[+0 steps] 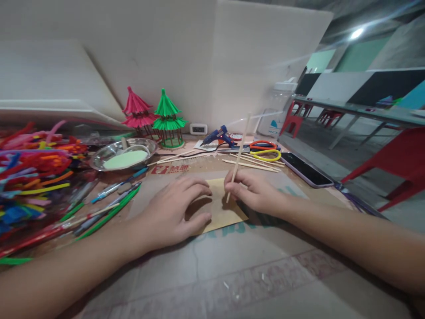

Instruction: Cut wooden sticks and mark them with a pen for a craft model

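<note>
A thin wooden stick (239,153) stands nearly upright, pinched between the thumb and fingers of my right hand (250,189). Its lower end points down at a yellowish rectangular sheet (223,212), which lies on the cardboard. My left hand (181,208) rests at the left side of this sheet, thumb and fingers spread apart with nothing between them. Several loose wooden sticks (255,165) lie behind my right hand. Beyond them are scissors (265,150) with orange and yellow handles, and a blue glue gun (219,136).
Colourful pipe cleaners (36,173) heap at the left beside a metal bowl (151,150). Pink (136,106) and green (168,110) pavilion models stand behind, near a small digital display (198,129). A phone (307,169) and a clear plastic jug (274,110) are at the right.
</note>
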A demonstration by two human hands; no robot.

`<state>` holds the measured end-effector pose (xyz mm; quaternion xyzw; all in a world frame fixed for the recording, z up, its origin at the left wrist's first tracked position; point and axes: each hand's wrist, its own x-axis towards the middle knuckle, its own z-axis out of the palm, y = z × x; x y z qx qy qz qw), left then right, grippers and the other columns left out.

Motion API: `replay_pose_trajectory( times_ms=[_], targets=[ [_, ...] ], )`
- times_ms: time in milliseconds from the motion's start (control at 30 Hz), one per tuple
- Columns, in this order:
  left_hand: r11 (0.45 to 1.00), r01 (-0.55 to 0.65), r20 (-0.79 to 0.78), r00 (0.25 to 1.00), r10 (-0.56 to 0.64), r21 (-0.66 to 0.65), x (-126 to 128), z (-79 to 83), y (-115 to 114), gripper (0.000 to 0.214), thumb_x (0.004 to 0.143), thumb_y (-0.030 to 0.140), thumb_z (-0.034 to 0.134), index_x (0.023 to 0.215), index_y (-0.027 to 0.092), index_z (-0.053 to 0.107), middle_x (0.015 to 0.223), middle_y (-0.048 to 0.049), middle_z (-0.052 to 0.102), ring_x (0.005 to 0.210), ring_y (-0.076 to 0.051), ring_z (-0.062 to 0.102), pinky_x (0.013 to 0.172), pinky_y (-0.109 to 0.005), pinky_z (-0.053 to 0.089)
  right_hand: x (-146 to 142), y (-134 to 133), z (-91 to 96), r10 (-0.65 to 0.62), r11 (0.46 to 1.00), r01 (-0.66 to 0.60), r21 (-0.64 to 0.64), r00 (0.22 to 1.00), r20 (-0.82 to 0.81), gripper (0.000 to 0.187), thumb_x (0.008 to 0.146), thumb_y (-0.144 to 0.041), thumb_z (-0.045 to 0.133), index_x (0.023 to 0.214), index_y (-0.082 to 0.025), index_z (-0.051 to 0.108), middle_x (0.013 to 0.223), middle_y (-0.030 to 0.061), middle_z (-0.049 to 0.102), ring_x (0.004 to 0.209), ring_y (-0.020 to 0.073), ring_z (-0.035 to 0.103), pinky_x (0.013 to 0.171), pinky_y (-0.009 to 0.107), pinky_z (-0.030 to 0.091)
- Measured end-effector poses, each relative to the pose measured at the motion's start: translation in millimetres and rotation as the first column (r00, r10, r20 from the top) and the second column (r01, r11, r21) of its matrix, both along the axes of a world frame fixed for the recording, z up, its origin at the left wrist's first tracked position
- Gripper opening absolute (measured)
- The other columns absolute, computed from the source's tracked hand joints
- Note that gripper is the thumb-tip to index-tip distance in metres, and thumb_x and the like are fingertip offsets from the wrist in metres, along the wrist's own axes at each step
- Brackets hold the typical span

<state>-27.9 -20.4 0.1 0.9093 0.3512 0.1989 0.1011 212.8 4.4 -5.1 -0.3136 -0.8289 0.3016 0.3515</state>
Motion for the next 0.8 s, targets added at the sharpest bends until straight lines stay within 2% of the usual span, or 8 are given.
replay_pose_trajectory(
  times_ms=[100, 200, 433, 567, 733, 800],
  targets=[
    [0.999, -0.001, -0.082, 0.997, -0.002, -0.042, 1.5, -5.2, 1.4, 0.038, 0.089, 0.043, 0.060, 0.120, 0.022, 0.062, 0.128, -0.0090, 0.063, 0.117, -0.030, 0.057, 0.099, -0.048, 0.046, 0.0, -6.6, 1.3, 0.113, 0.986, -0.129, 0.103, 0.983, 0.146, 0.018, 0.097, -0.027, 0.050, 0.082, -0.021, 0.057, 0.074, 0.0018, 0.068, 0.069, 0.0162, 0.063, 0.065, 0.027, 0.043],
    [0.999, 0.029, -0.126, 0.991, -0.035, -0.043, 2.6, -6.1, 0.0, 0.036, 0.090, 0.045, 0.058, 0.119, 0.024, 0.064, 0.127, -0.0077, 0.065, 0.117, -0.030, 0.056, 0.099, -0.047, 0.045, -1.9, -10.0, 1.7, 0.141, 0.968, -0.180, 0.174, 0.967, 0.213, 0.018, 0.098, -0.024, 0.048, 0.083, -0.021, 0.058, 0.078, 0.0037, 0.071, 0.072, 0.0171, 0.064, 0.068, 0.028, 0.045],
    [0.999, 0.052, -0.146, 0.988, -0.053, -0.016, 2.3, -5.8, 2.4, 0.035, 0.089, 0.044, 0.059, 0.117, 0.024, 0.066, 0.125, -0.0062, 0.066, 0.115, -0.028, 0.058, 0.099, -0.044, 0.044, 0.7, -6.0, -1.7, 0.122, 0.973, -0.165, 0.159, 0.961, 0.249, 0.020, 0.098, -0.027, 0.047, 0.083, -0.021, 0.058, 0.073, 0.0014, 0.069, 0.066, 0.0153, 0.063, 0.064, 0.026, 0.043],
    [0.999, 0.031, -0.135, 0.990, -0.034, -0.019, 4.1, -5.5, 2.3, 0.038, 0.089, 0.044, 0.060, 0.119, 0.023, 0.067, 0.124, -0.0074, 0.066, 0.115, -0.029, 0.059, 0.097, -0.043, 0.045, 2.9, -2.4, -3.6, 0.019, 0.977, -0.070, 0.204, 0.970, 0.242, 0.021, 0.097, -0.027, 0.047, 0.079, -0.021, 0.057, 0.067, 0.0009, 0.067, 0.060, 0.0148, 0.060, 0.061, 0.025, 0.041],
    [0.999, 0.041, -0.147, 0.988, -0.044, -0.024, 4.3, -5.8, 1.8, 0.035, 0.088, 0.044, 0.060, 0.116, 0.023, 0.067, 0.124, -0.0071, 0.066, 0.115, -0.029, 0.058, 0.100, -0.044, 0.044, 0.4, -5.8, -2.4, 0.115, 0.980, -0.147, 0.134, 0.968, 0.224, 0.024, 0.099, -0.031, 0.046, 0.081, -0.021, 0.058, 0.070, 0.0012, 0.069, 0.062, 0.0146, 0.062, 0.062, 0.025, 0.042],
    [0.999, 0.035, -0.137, 0.990, -0.038, -0.019, 3.8, -6.0, 1.6, 0.036, 0.088, 0.043, 0.060, 0.119, 0.024, 0.066, 0.125, -0.0067, 0.066, 0.116, -0.029, 0.058, 0.100, -0.044, 0.044, 0.3, -5.6, -2.1, 0.088, 0.980, -0.125, 0.154, 0.970, 0.228, 0.023, 0.098, -0.030, 0.046, 0.080, -0.021, 0.058, 0.069, 0.0012, 0.069, 0.062, 0.0146, 0.062, 0.061, 0.025, 0.042]
  ],
)
